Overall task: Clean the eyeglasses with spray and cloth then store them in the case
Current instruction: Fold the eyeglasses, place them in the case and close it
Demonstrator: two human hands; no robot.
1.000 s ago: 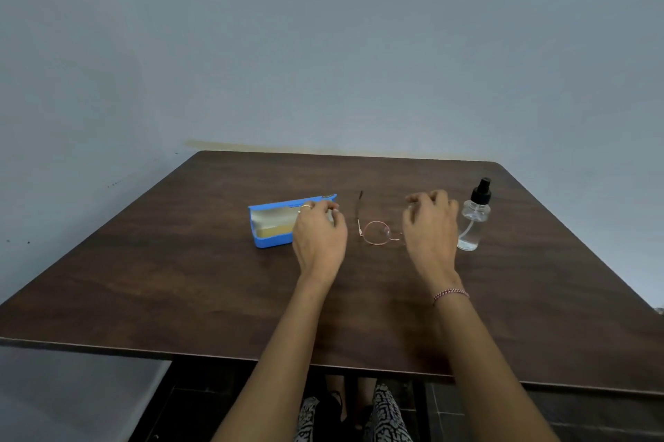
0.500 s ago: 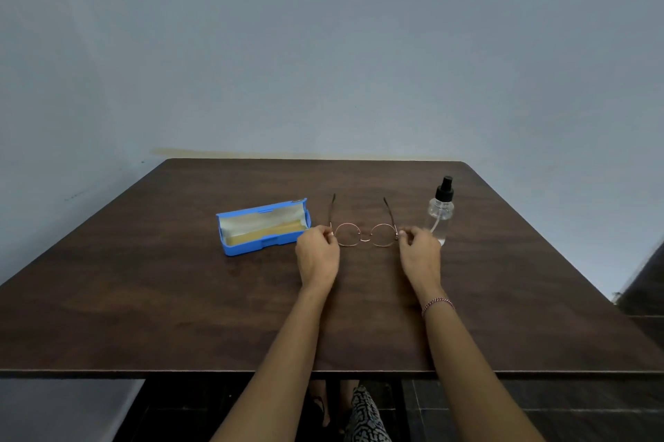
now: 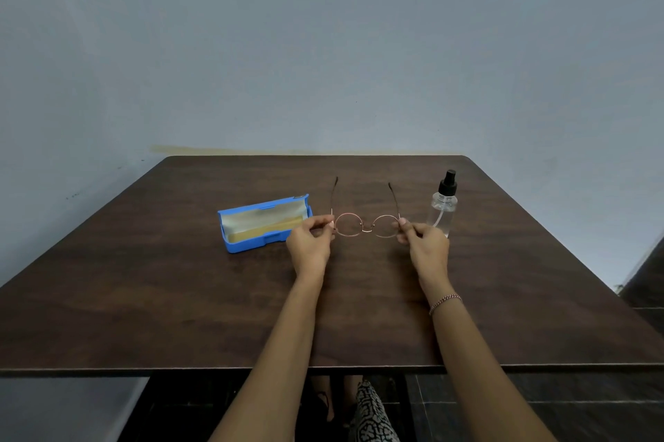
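Round wire-rimmed eyeglasses (image 3: 366,230) with both temples unfolded are held just above the dark wooden table (image 3: 179,298). My left hand (image 3: 310,242) pinches the left end of the frame and my right hand (image 3: 425,244) pinches the right end. An open blue case (image 3: 264,228) lies left of my left hand, with a yellow cloth (image 3: 266,228) inside it. A clear spray bottle (image 3: 443,204) with a black nozzle stands upright just beyond my right hand.
A plain grey wall rises behind the table's far edge. The near table edge (image 3: 215,369) runs across the lower view, with my patterned lap below it.
My hands have taken the glasses by both ends, the temples have unfolded, and the frame has lifted slightly. The head camera has shifted, so everything sits more centred.
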